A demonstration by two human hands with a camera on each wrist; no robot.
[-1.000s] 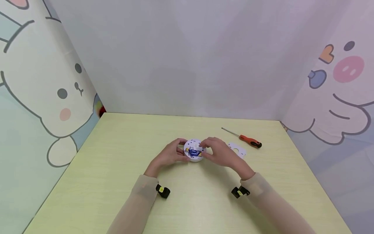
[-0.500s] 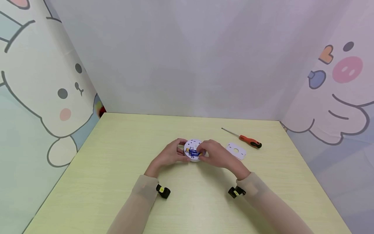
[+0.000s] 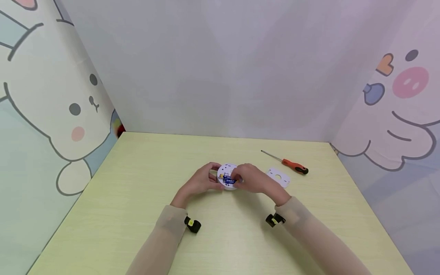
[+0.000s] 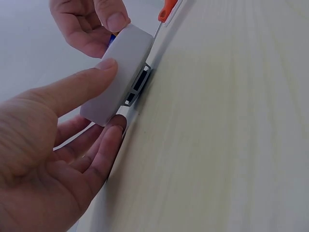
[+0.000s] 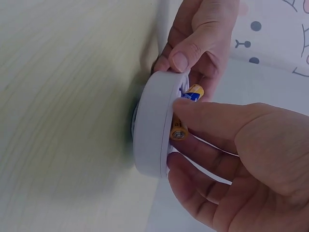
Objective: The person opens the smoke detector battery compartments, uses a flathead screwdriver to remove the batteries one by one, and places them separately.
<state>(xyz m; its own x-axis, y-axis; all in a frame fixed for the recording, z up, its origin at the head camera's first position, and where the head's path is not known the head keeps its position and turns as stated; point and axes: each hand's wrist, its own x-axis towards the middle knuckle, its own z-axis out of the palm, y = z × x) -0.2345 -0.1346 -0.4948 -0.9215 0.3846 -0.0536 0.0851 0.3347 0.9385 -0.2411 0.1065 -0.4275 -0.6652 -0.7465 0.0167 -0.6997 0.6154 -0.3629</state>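
Note:
A round white device (image 3: 225,168) stays on the table between both hands, blue and gold batteries in its upper face. The left hand (image 3: 201,181) grips its left side, thumb on the near edge. In the left wrist view the device (image 4: 120,72) shows its side and a grey bracket beneath. The right hand (image 3: 254,179) reaches over the right part of the face. From the right wrist view, its thumb and fingers pinch one battery (image 5: 178,132); another battery (image 5: 195,92) sticks up at a tilt beside it. The pinched battery's far end is hidden.
Right of the hands lies a white plate (image 3: 283,180) with a round hole. Behind it a screwdriver (image 3: 292,165) with a red and black handle lies on the pale table (image 3: 165,152). Patterned cloth (image 3: 223,68) stands along the table's back and sides.
The right hand has moved slightly left and down onto the device's face, and its wrist has shifted left, uncovering more of the white plate. The left hand has kept its grip.

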